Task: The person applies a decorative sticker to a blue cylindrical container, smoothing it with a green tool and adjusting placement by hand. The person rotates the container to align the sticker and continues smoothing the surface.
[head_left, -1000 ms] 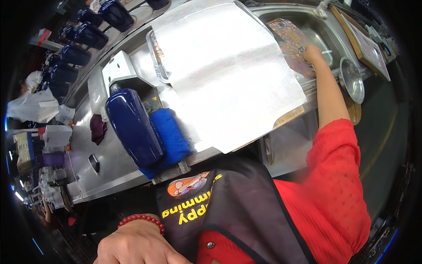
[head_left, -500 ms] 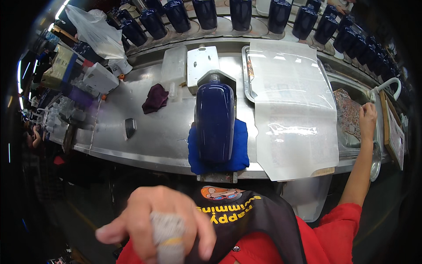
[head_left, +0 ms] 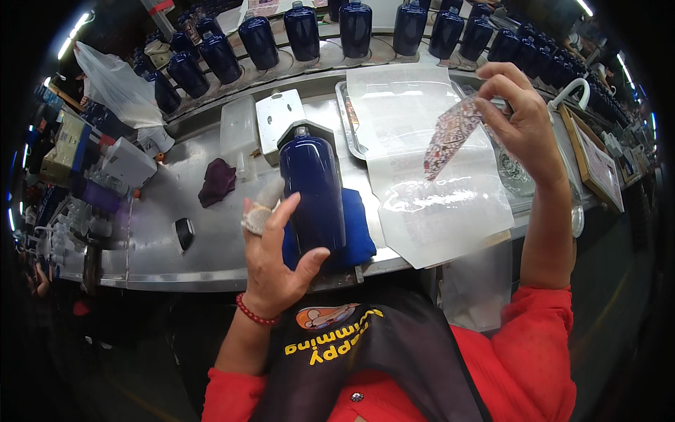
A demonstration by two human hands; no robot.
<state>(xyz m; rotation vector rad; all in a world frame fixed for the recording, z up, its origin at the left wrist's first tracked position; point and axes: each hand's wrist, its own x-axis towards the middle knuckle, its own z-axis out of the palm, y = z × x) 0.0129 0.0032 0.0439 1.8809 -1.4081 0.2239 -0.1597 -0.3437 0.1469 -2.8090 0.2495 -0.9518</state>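
The left hand (head_left: 274,259) spreads, empty, at the navy bottle (head_left: 314,183); right of it, the right hand (head_left: 524,123) pinches a patterned sheet (head_left: 451,136) that sagging could crease.

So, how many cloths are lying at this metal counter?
2: a purple cloth left of the near bottle, and a blue cloth under it. More could be hidden.

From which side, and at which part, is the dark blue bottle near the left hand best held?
Probably mid-body on the dark blue bottle, from its left: the long body faces the open left hand, while the narrow neck points away, beside the grey support.
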